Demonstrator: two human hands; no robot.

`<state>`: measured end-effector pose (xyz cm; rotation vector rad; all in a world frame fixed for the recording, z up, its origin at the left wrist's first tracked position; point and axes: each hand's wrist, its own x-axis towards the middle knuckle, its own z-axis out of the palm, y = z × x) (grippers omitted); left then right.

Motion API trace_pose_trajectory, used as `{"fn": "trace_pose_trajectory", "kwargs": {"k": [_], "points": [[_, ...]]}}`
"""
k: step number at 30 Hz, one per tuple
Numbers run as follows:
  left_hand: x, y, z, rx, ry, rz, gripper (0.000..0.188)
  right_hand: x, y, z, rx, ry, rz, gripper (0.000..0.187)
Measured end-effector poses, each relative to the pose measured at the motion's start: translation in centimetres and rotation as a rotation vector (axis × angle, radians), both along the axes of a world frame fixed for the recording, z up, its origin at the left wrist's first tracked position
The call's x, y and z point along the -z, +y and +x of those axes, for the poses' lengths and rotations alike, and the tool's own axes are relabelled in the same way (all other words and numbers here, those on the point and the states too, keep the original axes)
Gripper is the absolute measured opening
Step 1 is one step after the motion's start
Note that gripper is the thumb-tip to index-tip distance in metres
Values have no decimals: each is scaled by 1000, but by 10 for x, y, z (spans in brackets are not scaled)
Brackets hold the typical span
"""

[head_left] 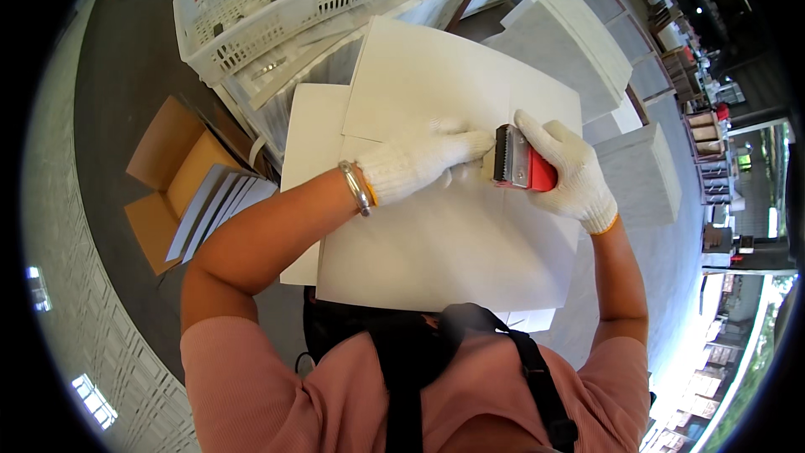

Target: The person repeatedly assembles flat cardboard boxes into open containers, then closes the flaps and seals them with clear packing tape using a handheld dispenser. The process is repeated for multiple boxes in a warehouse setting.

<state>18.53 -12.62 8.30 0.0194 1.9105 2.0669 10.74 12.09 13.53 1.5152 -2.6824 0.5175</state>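
Note:
A red tape dispenser [521, 161] with a toothed metal edge is gripped in my right hand [573, 169], which wears a white knit glove. Its toothed edge faces left. My left hand [419, 158], gloved the same way, lies low over the white cardboard sheet [436, 243]. One of its fingers stretches out to the dispenser's toothed edge, and the others are spread apart beneath and beside it. Any strip of tape at that fingertip is too faint to make out. The cardboard has a cut or fold line at its upper left, and another white sheet [312, 130] shows from under it.
Beyond the cardboard at the upper left stands a white perforated plastic basket [289, 13]. On the left, an open brown carton [189, 159] holds several white panels. Stacks of pale flat boards [562, 50] stand at the right, with grey floor [683, 260] beside them.

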Motion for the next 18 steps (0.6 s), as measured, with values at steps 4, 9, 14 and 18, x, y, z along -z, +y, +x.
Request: {"fn": "trace_pose_trajectory", "kwargs": {"k": [4, 9, 14, 18], "points": [[-6, -40, 4, -41, 3, -88, 27, -11, -10, 3, -43, -34, 82, 86], [-3, -111, 27, -179, -146, -81, 24, -23, -32, 9, -53, -40, 186, 81], [49, -157, 46, -234, -203, 72, 25, -32, -83, 14, -175, 45, 295, 77], [79, -159, 46, -253, -136, 162, 31, -35, -105, 17, -166, 80, 417, 76]]}}
